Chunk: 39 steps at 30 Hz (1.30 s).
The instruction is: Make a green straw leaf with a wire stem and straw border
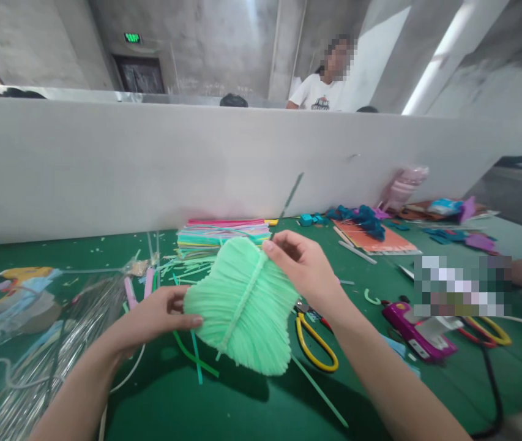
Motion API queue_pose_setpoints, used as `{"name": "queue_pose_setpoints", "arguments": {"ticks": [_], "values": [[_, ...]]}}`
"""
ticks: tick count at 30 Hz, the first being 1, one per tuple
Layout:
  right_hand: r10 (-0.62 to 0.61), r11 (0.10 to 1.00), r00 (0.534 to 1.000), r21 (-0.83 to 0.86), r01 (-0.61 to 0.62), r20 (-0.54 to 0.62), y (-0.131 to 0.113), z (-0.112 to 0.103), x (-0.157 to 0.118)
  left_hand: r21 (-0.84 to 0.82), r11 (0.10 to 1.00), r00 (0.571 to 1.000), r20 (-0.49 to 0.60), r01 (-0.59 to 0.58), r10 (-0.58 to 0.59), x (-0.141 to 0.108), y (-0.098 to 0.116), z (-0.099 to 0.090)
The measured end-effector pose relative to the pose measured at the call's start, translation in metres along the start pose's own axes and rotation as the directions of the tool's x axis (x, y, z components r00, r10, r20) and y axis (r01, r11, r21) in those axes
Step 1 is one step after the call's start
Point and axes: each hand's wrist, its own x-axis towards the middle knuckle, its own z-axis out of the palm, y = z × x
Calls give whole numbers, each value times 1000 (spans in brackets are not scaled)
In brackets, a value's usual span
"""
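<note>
A mint-green leaf made of fuzzy pipe cleaners (246, 306), with a raised midrib running diagonally, is held up above the table between both hands. My left hand (162, 315) grips its left edge, thumb on the front face and fingers behind. My right hand (304, 263) pinches the upper right edge near the midrib's top, its fingertips partly hidden. A thin dark-green strip (292, 195) sticks up beyond my right hand; whether the hand holds it I cannot tell. Behind the leaf lies a pile of coloured pipe cleaners (224, 231). Yellow-handled pliers (316, 346) lie just right of the leaf.
Loose green strips (320, 392) lie on the green table (187, 416). At left are clear-wrapped stems (77, 331) and a yellow glue gun (22, 275). A purple device (419, 331) and an orange sheet (375, 239) sit at right. A white partition (150, 165) stands behind; a person (318, 89) is beyond it.
</note>
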Motion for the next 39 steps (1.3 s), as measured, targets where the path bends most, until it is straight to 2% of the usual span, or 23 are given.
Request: {"name": "queue_pose_setpoints", "arguments": {"ticks": [2,4,7,12,14,16,17,18,19,23,26,28,31,33,36,37,39], "values": [[41,998,996,55,-37,-75,0,-5,-8,-96,995,997,-76,-15,7,-6,-7,-7],[99,986,991,141,-86,-89,2,-8,-22,-269,960,966,-258,-75,3,-8,-13,-8],[216,947,976,239,-217,31,9,-6,-50,-432,886,895,-443,-168,-46,-2,-22,-2],[293,868,931,347,-354,217,18,12,-100,-451,866,858,-510,-214,-53,9,-34,8],[295,846,873,318,-428,388,19,17,-113,-438,877,857,-512,-195,-66,8,-37,8],[296,865,756,173,-472,583,21,17,-119,-409,899,866,-495,-158,-74,5,-38,6],[305,881,705,91,-464,640,22,16,-120,-388,912,873,-481,-135,-76,3,-39,5],[319,897,684,25,-442,656,24,15,-119,-361,926,881,-466,-111,-76,1,-39,4],[336,909,700,-22,-416,630,27,13,-116,-328,941,889,-451,-88,-74,0,-40,3],[349,936,876,-87,-340,333,39,6,-105,-172,985,904,-425,-32,-44,0,-42,2],[315,948,916,-32,-317,250,45,1,-100,-90,996,911,-412,-13,-25,4,-45,3],[297,953,921,-16,-303,252,46,0,-100,-66,998,926,-378,-1,-24,5,-47,6],[297,955,912,-92,-282,283,48,4,-103,-83,996,961,-275,12,-34,3,-46,16],[348,937,870,-130,-323,348,51,12,-107,-120,993,979,-199,12,-36,2,-44,24],[433,892,784,-85,-444,444,60,27,-114,-133,991,992,-125,-17,0,2,-42,36],[445,880,771,-64,-470,455,63,31,-115,-117,993,993,-119,-29,15,3,-41,37],[468,868,777,-55,-493,421,68,32,-115,-62,997,989,-141,-45,36,3,-39,35]]}}
